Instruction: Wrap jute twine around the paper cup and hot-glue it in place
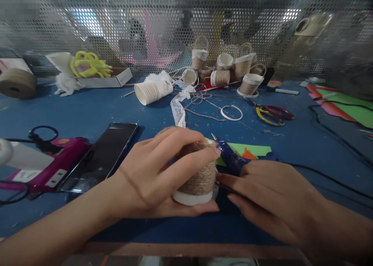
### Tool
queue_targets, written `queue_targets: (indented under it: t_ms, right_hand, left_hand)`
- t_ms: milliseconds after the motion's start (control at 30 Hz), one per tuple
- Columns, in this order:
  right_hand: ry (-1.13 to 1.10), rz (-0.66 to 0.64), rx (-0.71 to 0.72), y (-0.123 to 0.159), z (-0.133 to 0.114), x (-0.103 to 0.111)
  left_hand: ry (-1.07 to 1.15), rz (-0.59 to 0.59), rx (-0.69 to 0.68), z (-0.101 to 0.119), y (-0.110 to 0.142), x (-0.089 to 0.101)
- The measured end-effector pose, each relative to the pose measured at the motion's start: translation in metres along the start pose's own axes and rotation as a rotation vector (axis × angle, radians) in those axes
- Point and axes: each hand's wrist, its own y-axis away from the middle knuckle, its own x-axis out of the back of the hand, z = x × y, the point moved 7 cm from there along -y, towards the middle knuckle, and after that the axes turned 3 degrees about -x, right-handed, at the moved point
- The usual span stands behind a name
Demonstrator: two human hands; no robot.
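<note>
We have one view only, from a camera worn on the head, facing forward and down over the blue surface (154,138) at close range, its far side reaching the perforated metal screen (163,33); no second view shares it.

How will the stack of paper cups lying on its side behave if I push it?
The stack of paper cups would probably roll, as its sides are round, perhaps curving because they taper. It looks light, with thin paper rims that could dent.
</note>
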Motion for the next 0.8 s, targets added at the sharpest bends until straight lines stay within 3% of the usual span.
queue_targets:
  t_ms: [233,800]
  right_hand:
    - [0.006,0.039,0.005,-0.003,-0.001,0.005]
    - [0.026,0.071,-0.001,-0.009,-0.002,0.006]
  left_hand:
    - [-0.008,0.012,-0.015,0.001,0.0,0.0]
    - [-0.022,-0.095,0.003,-0.001,0.003,-0.011]
